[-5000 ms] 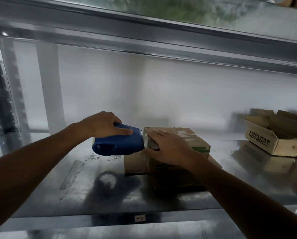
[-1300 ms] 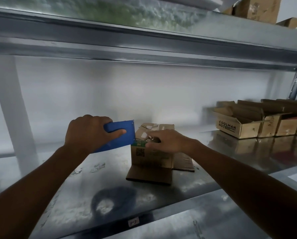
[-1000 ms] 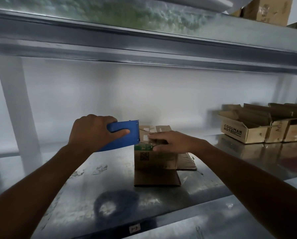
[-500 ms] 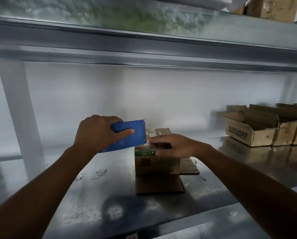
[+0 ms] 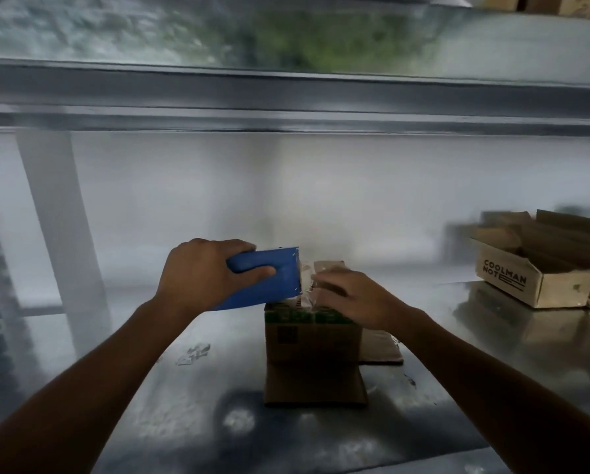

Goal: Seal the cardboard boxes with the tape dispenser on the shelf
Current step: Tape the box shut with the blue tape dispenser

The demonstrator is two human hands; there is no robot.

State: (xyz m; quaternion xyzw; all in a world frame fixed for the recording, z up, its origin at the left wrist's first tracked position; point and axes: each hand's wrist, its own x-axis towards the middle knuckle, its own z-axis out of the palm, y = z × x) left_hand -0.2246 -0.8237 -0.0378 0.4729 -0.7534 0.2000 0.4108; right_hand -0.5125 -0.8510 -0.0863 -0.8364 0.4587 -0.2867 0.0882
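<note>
A small cardboard box (image 5: 312, 340) with a green band near its top stands on the metal shelf (image 5: 191, 388), its front reflected in the steel. My left hand (image 5: 201, 275) grips the blue tape dispenser (image 5: 273, 280), whose front edge sits at the box's top left corner. A strip of clear tape shows between the dispenser and the box top. My right hand (image 5: 355, 301) lies on the box's top, fingers pressing down on its flaps and hiding most of them.
Open cardboard boxes (image 5: 540, 265), the nearest printed COOLMAN NOTE, stand at the right of the shelf. A flat cardboard piece (image 5: 381, 347) lies behind the box. An upper shelf beam (image 5: 286, 94) runs overhead, and a white post (image 5: 61, 227) stands at the left.
The box has been turned so its narrow face points at me. The dispenser has stayed at the box's top left corner while my right hand shifted across the flaps.
</note>
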